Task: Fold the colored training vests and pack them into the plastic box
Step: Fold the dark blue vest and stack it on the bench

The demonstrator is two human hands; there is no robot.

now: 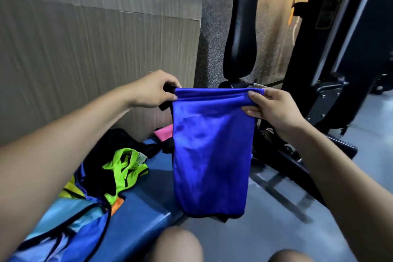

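A royal-blue training vest (210, 155) hangs in the air above the blue bench pad (136, 217), folded lengthwise, its top edge stretched between both hands. The left hand (153, 89) pinches the left corner; the right hand (274, 106) pinches the right. A heap of neon-yellow, black, pink and light-blue vests (119, 168) lies on the pad to the left.

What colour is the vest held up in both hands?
Royal blue vest with thin black edging, clearest in the head view.
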